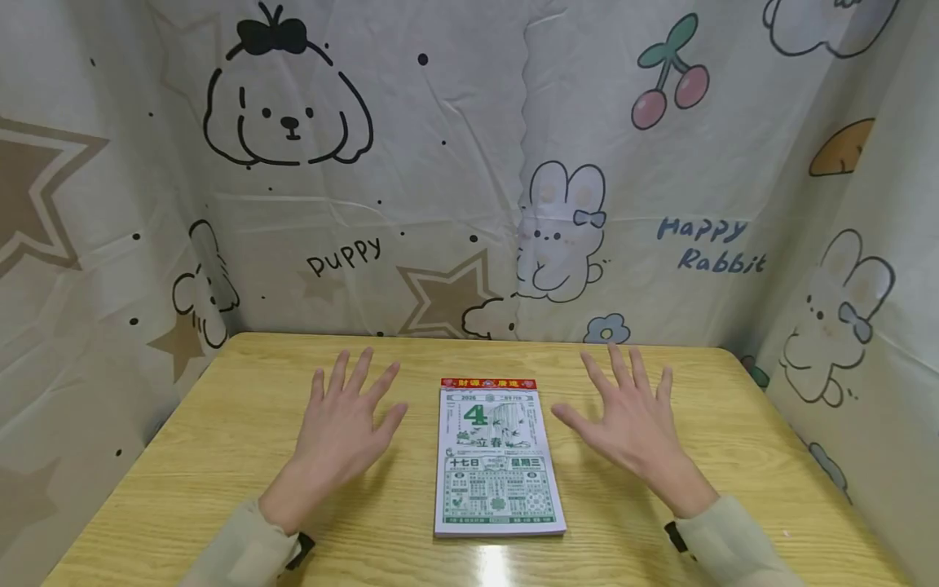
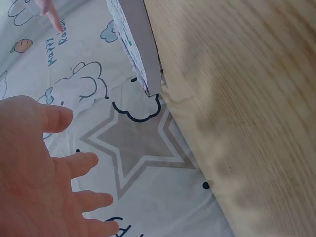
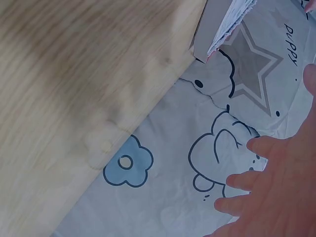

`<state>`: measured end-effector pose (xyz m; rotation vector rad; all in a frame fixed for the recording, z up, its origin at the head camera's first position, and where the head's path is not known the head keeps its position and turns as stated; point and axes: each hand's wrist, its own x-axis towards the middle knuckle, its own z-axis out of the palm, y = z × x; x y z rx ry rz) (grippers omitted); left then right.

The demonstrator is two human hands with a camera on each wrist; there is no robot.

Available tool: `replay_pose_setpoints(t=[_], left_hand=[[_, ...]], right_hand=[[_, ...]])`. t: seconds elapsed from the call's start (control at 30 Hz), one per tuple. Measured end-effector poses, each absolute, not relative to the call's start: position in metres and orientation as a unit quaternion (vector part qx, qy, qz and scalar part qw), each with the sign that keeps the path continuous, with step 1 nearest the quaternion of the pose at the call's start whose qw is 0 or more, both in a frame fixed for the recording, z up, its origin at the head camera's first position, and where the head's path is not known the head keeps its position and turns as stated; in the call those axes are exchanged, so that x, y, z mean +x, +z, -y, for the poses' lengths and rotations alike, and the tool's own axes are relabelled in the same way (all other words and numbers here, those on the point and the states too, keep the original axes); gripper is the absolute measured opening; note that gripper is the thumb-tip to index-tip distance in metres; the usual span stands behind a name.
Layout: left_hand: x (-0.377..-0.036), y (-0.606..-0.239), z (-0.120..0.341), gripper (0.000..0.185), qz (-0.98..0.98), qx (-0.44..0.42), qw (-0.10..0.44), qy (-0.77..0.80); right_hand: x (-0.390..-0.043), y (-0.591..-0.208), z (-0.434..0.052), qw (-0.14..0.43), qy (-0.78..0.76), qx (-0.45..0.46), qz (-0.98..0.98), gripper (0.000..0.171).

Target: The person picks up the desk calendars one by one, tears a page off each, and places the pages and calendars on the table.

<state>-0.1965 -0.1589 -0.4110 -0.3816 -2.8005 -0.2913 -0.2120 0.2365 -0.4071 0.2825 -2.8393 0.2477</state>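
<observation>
Cartoon-print curtain [image 1: 440,163] walls in the bench [image 1: 220,456] on three sides: puppy, rabbits, stars, cherries.

Bench is pale wood-grain, glossy, with a glare spot at the near edge.

Tear-off calendar pad [image 1: 499,456] lies flat at bench centre, near edge close to the person. Red header strip on top, green print on white below, a large green "4" and blocks of small characters. The wrist views show its side as a thick stack of thin leaves with a grey backing board.

Left hand [image 1: 341,432] is left of the pad, right hand [image 1: 634,428] to its right, both palm down with fingers spread wide and the grip holding nothing. Neither touches the pad; whether the palms rest on the bench or hover just above cannot be told. Beige sleeves show at both wrists.

Risks, as judged: the glossy surface may let the pad slide if pushed from one side only. The thin leaves could crease or tear, or several could lift together.
</observation>
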Motion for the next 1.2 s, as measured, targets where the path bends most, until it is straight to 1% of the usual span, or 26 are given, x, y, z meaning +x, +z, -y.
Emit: replay_pose_setpoints(t=[0.37,0.57,0.7,0.87,1.0,1.2], left_hand=[[-0.189,-0.412,0.162,0.062,0.976,-0.132,0.146,-0.096],[-0.185,-0.413,0.166,0.063,0.974,-0.136,0.149,-0.103],[-0.182,-0.414,0.166,0.065,0.972,-0.143,0.142,-0.124],[-0.18,-0.415,0.164,0.071,0.966,-0.15,0.117,-0.173],[-0.179,-0.415,0.163,0.076,0.964,-0.143,0.085,-0.208],[-0.179,-0.417,0.16,0.079,0.948,-0.141,0.043,-0.283]], right_hand=[[-0.2,-0.412,-0.241,0.142,0.084,0.097,0.981,0.099],[-0.195,-0.412,-0.243,0.136,0.082,0.098,0.982,0.1],[-0.191,-0.414,-0.244,0.13,0.087,0.102,0.982,0.1],[-0.187,-0.416,-0.242,0.106,0.124,0.115,0.98,0.097],[-0.183,-0.417,-0.239,0.086,0.157,0.12,0.976,0.095],[-0.176,-0.416,-0.234,0.076,0.191,0.122,0.971,0.097]])
